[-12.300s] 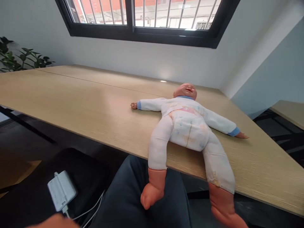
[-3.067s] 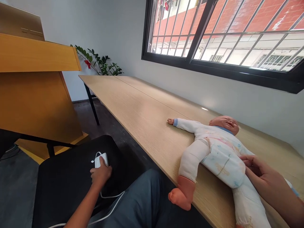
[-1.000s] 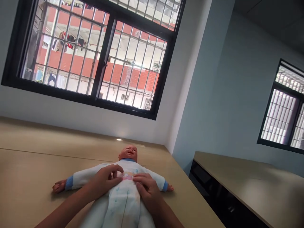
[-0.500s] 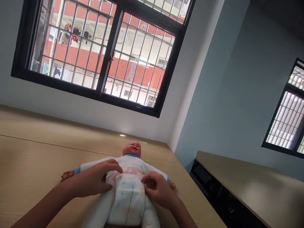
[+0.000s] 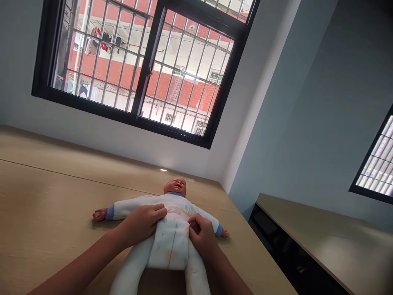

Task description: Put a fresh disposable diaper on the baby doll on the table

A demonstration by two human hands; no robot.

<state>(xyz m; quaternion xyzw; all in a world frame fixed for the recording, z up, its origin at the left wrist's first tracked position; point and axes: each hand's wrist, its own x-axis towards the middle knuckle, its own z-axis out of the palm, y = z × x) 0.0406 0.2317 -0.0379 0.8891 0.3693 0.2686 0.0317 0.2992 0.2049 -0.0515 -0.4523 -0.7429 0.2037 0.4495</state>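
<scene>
A baby doll (image 5: 150,200) in a white outfit with blue collar and cuffs lies on its back on the wooden table (image 5: 55,200), arms spread and head toward the window. Around its hips and belly is a white diaper (image 5: 170,248) with a coloured band at the waist. My left hand (image 5: 145,222) is closed at the diaper's upper left edge, fingertips pinched against it. On the other side, my right hand (image 5: 203,235) pinches the upper right edge with curled fingers. The exact bits between the fingertips are hidden.
A barred window with a black frame (image 5: 135,116) is in the wall behind the table. To the right, across a gap, stands another wooden-topped table (image 5: 322,229) with a dark side. A second window (image 5: 377,164) shows at the far right.
My left hand has shifted up and inward to the diaper's waist, its fingers now closed more tightly. My right hand stays at the right edge. The view has tilted slightly.
</scene>
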